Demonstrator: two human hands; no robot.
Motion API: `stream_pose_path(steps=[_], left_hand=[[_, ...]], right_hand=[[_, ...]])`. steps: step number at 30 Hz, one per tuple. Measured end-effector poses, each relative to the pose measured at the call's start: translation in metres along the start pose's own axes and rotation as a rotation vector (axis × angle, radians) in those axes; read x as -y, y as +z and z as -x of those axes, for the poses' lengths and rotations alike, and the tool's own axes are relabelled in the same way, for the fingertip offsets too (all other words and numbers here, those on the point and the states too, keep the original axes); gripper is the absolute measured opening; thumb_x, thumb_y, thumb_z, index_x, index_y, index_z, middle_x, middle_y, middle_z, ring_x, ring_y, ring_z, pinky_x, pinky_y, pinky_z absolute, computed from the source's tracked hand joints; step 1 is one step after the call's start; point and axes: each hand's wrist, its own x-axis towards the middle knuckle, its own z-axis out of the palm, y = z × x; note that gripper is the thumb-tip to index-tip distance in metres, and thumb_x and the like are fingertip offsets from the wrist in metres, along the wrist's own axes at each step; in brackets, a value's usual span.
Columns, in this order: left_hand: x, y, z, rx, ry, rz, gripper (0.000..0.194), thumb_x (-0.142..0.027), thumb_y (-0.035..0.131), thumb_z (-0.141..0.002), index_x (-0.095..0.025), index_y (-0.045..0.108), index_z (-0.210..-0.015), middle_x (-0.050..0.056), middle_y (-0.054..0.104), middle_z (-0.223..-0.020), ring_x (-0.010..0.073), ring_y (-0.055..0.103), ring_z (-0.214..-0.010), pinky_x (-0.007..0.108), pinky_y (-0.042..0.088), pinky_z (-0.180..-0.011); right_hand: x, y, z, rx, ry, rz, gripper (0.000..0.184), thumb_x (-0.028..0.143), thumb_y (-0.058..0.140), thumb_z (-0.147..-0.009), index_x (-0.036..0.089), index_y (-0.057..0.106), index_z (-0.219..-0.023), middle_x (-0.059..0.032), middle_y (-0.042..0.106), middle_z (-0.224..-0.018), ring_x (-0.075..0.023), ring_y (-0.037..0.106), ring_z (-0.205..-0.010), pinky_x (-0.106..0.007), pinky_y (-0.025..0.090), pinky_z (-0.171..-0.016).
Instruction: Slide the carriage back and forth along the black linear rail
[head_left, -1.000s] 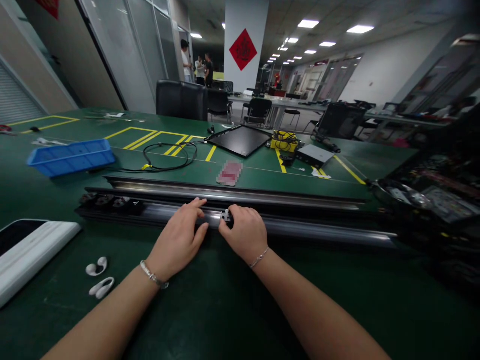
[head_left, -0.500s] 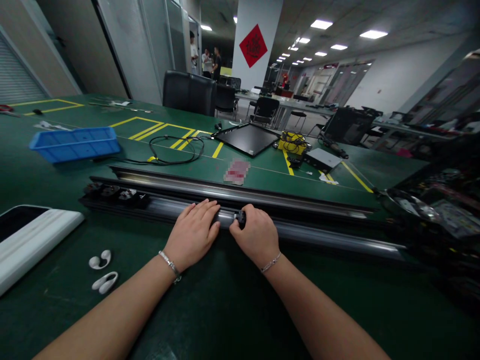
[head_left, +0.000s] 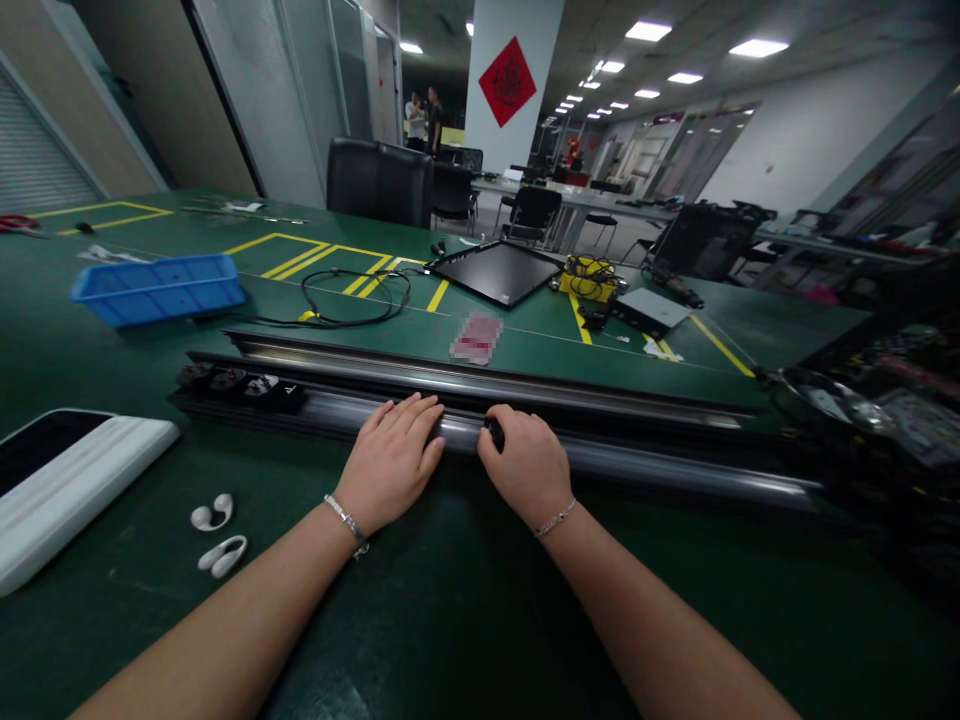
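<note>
A long dark channel (head_left: 675, 471) with a shiny inner face lies across the green table in front of me. My left hand (head_left: 391, 460) rests flat on its middle, fingers stretched out. Just to the right, my right hand (head_left: 526, 462) curls its thumb and fingers around a small black part (head_left: 495, 432) at the channel. Most of that part is hidden by the hand, so its kind cannot be made out. Several black socket-like modules (head_left: 229, 380) sit in the channel's left end. A second long rail (head_left: 390, 368) runs parallel just behind.
A blue bin (head_left: 161, 290), a looped black cable (head_left: 356, 300), a dark flat panel (head_left: 495, 272) and a yellow object with wires (head_left: 589, 278) lie farther back. White earbuds (head_left: 223, 555) and a white device (head_left: 97, 480) are at left; cluttered parts (head_left: 862, 420) stand at right.
My right hand has slid slightly to the right along the channel with the black part, widening the gap between my hands. The left hand stays flat in place. The view has shifted a little.
</note>
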Motion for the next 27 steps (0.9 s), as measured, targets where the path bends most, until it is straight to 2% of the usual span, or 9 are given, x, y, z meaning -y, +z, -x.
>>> stream_pose_path(steps=[6, 14, 21, 27], left_hand=[[0.0, -0.001, 0.0, 0.013, 0.003, 0.008, 0.039, -0.034, 0.034, -0.093, -0.022, 0.047, -0.128, 0.005, 0.05, -0.137, 0.0221, 0.041, -0.13, 0.044, 0.029, -0.108], [0.0, -0.002, -0.001, 0.024, 0.015, -0.005, 0.04, -0.032, 0.035, -0.092, -0.038, 0.044, -0.131, 0.002, 0.049, -0.137, 0.0226, 0.04, -0.13, 0.045, 0.035, -0.103], [0.001, -0.002, -0.001, 0.024, 0.018, -0.009, 0.039, -0.03, 0.037, -0.091, -0.037, 0.049, -0.128, 0.003, 0.049, -0.138, 0.0234, 0.04, -0.13, 0.045, 0.036, -0.102], [0.0, -0.003, -0.001, 0.012, 0.018, -0.001, 0.039, -0.03, 0.038, -0.09, -0.036, 0.051, -0.126, 0.002, 0.05, -0.137, 0.0233, 0.042, -0.129, 0.045, 0.036, -0.103]], right_hand=[[-0.007, -0.002, 0.001, 0.03, 0.026, -0.005, 0.023, 0.028, 0.046, -0.084, 0.02, 0.063, -0.098, -0.0054, 0.068, -0.094, -0.0185, 0.058, -0.088, -0.031, 0.037, -0.085], [-0.008, 0.0, 0.001, 0.012, 0.021, -0.023, 0.023, 0.027, 0.046, -0.083, 0.019, 0.064, -0.096, -0.005, 0.068, -0.091, -0.0175, 0.059, -0.087, -0.03, 0.037, -0.084], [-0.007, -0.002, 0.002, 0.029, 0.05, -0.013, 0.024, 0.028, 0.046, -0.083, 0.02, 0.063, -0.098, -0.0057, 0.068, -0.094, -0.0183, 0.059, -0.088, -0.032, 0.036, -0.086], [-0.017, -0.005, 0.004, 0.011, 0.152, -0.001, 0.027, 0.031, 0.05, -0.079, 0.019, 0.058, -0.101, -0.0067, 0.067, -0.091, -0.0199, 0.058, -0.086, -0.033, 0.036, -0.084]])
